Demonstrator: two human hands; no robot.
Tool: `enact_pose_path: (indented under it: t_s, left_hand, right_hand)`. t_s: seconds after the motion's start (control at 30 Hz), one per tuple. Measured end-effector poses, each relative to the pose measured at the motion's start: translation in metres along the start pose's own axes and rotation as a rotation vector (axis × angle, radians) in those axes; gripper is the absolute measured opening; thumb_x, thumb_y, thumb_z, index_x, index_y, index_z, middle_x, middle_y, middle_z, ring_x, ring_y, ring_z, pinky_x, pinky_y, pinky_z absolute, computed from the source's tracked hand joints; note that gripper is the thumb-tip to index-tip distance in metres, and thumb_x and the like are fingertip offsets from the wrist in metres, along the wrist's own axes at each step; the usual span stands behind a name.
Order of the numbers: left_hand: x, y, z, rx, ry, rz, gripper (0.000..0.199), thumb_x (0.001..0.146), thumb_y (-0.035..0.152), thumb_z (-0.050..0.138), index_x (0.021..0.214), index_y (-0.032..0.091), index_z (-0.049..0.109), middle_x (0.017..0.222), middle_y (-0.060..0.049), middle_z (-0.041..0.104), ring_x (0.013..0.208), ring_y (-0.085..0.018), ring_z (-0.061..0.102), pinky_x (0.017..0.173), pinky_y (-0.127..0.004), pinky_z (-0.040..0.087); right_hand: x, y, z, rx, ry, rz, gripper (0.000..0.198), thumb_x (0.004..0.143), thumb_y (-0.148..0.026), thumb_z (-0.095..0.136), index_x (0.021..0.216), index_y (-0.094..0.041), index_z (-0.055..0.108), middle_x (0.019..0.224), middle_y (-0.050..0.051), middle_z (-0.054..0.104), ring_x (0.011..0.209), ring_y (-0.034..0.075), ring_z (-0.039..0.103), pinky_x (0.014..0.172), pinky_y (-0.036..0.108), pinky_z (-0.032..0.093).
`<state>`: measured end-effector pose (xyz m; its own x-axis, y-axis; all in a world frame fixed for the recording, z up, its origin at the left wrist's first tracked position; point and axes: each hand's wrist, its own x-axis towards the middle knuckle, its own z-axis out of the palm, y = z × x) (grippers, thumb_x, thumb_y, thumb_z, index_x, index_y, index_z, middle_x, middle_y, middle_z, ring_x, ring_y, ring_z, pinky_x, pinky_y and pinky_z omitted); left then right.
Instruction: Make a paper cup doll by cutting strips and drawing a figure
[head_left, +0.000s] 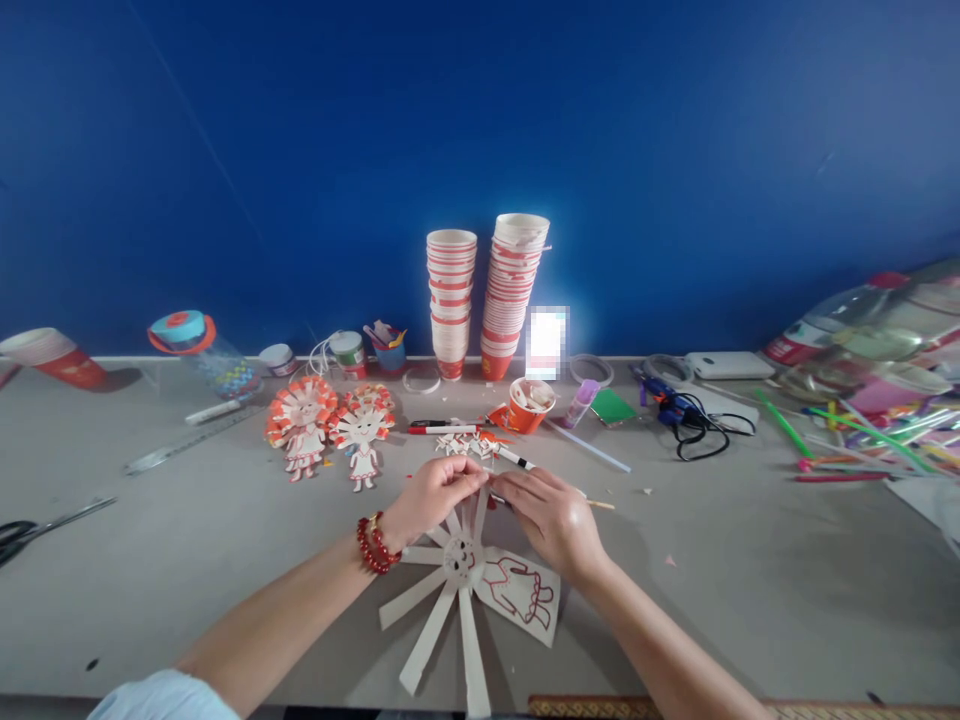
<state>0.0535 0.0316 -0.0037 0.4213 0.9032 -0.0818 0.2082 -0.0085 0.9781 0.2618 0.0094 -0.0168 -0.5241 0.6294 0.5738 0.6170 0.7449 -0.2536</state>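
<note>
A cut-open paper cup (pixel 460 562) lies in front of me, its white strips spread out like rays around a drawn face. One wide panel (pixel 525 590) carries a dress and legs drawn in dark red. My left hand (pixel 439 492), with red bead bracelets (pixel 377 545) on the wrist, pinches the far end of a strip. Closed fingers of my right hand (pixel 553 520) meet it at the same spot and partly cover the strip's tip. Just beyond the fingertips are white paper scraps (pixel 461 444) and a black-and-white marker (pixel 516 458).
Two finished paper figures (pixel 305 440) lie left of centre. Behind stand two tall stacks of paper cups (pixel 450 300) and an orange cup of scraps (pixel 531 405). Scissors (pixel 56 530) rest at far left. A glue gun (pixel 671 400) with its cord, straws (pixel 862 440) and bottles occupy the right.
</note>
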Motion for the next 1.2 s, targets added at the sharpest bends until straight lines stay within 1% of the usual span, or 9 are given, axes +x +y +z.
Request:
enact_pose_path:
  t_s: [0.13,0.27,0.4,0.53,0.7,0.9,1.0,1.07,1.2]
  left_hand:
    - [-0.001,-0.003,0.004,0.010,0.043,0.005,0.031,0.091,0.046,0.056,0.089,0.016,0.065,0.072,0.001,0.063,0.064,-0.011,0.055,0.059,-0.022,0.041]
    - [0.000,-0.008,0.007,0.023,0.047,0.035,0.028,0.091,0.042,0.056,0.095,0.016,0.065,0.083,-0.003,0.070,0.071,-0.014,0.062,0.063,-0.022,0.046]
    - [-0.001,-0.009,0.007,0.063,0.044,0.088,0.023,0.093,0.037,0.054,0.096,0.017,0.064,0.088,-0.004,0.072,0.080,-0.016,0.066,0.071,-0.024,0.049]
    - [-0.004,-0.006,0.008,0.136,0.067,0.140,0.020,0.094,0.035,0.054,0.094,0.018,0.063,0.087,-0.003,0.071,0.081,-0.017,0.065,0.073,-0.025,0.049]
    - [-0.007,-0.004,0.011,0.210,0.072,0.185,0.018,0.095,0.034,0.052,0.094,0.019,0.062,0.086,-0.002,0.071,0.081,-0.018,0.066,0.072,-0.025,0.047]
    - [-0.009,-0.005,0.015,0.261,0.080,0.205,0.019,0.095,0.035,0.052,0.098,0.020,0.062,0.090,-0.003,0.070,0.083,-0.018,0.065,0.074,-0.026,0.046]
    - [-0.008,-0.002,0.013,0.258,0.063,0.204,0.025,0.095,0.041,0.052,0.099,0.020,0.064,0.091,-0.003,0.070,0.083,-0.018,0.064,0.072,-0.026,0.046]
    - [-0.007,-0.001,0.010,0.250,0.048,0.193,0.029,0.094,0.045,0.053,0.098,0.019,0.066,0.092,-0.003,0.071,0.083,-0.018,0.063,0.068,-0.024,0.044]
    - [-0.003,-0.003,0.006,0.207,0.008,0.142,0.036,0.091,0.050,0.055,0.097,0.017,0.069,0.087,-0.003,0.070,0.070,-0.015,0.059,0.057,-0.022,0.040]
  right_hand:
    - [-0.001,-0.005,0.002,-0.125,0.022,-0.013,0.034,0.093,-0.008,0.045,0.111,-0.021,0.072,0.102,0.007,0.075,0.077,0.020,0.066,0.070,0.033,0.056]
    - [-0.002,-0.008,0.003,-0.184,0.014,0.021,0.030,0.095,-0.011,0.046,0.109,-0.021,0.071,0.100,0.007,0.076,0.076,0.020,0.066,0.069,0.032,0.054]
    - [-0.002,-0.008,0.002,-0.064,0.009,0.058,0.028,0.095,-0.013,0.046,0.111,-0.020,0.068,0.101,0.008,0.075,0.083,0.021,0.066,0.074,0.033,0.054]
    - [-0.001,-0.007,0.002,0.067,0.024,0.135,0.023,0.097,-0.017,0.047,0.108,-0.020,0.067,0.096,0.008,0.075,0.084,0.021,0.068,0.075,0.032,0.053]
    - [-0.001,-0.010,0.005,0.070,0.006,0.186,0.021,0.099,-0.022,0.048,0.103,-0.021,0.068,0.093,0.007,0.075,0.083,0.020,0.069,0.074,0.030,0.052]
    - [-0.002,-0.010,0.008,0.030,0.001,0.233,0.020,0.099,-0.024,0.049,0.092,-0.020,0.067,0.080,0.006,0.072,0.071,0.019,0.066,0.067,0.028,0.048]
    - [-0.001,-0.011,0.007,0.020,0.014,0.221,0.019,0.098,-0.023,0.049,0.088,-0.020,0.065,0.078,0.005,0.071,0.069,0.018,0.065,0.066,0.028,0.047]
    - [-0.001,-0.011,0.006,0.021,0.026,0.213,0.019,0.098,-0.023,0.049,0.087,-0.020,0.064,0.077,0.005,0.070,0.068,0.018,0.065,0.066,0.028,0.047]
    - [0.000,-0.011,0.006,0.028,0.026,0.202,0.019,0.098,-0.022,0.048,0.088,-0.020,0.064,0.077,0.005,0.070,0.068,0.018,0.064,0.067,0.028,0.047]
